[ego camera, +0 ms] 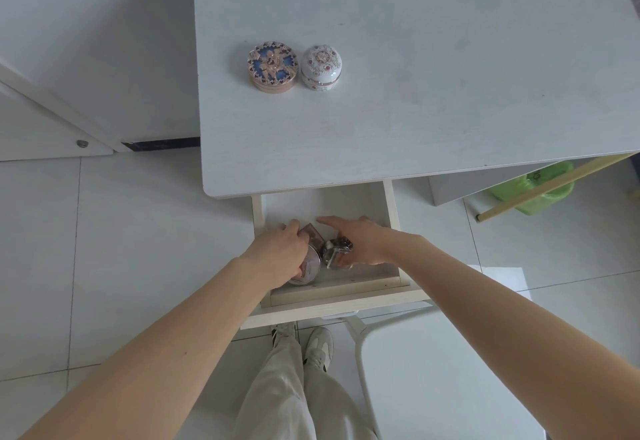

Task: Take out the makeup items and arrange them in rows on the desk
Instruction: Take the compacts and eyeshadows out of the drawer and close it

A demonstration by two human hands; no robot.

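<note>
Reaching hands (277,252) crowd drawer (389,204); grips unclear.

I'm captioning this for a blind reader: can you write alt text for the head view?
Both hands reach into the open drawer under a white desk: the left hand grips a round tin, the right hand rests over a small metallic item. Two ornate round cases sit side by side on the desk.

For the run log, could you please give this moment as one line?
left hand: grips round tin | right hand: on silver item | drawer: open | desk: two jars
</note>
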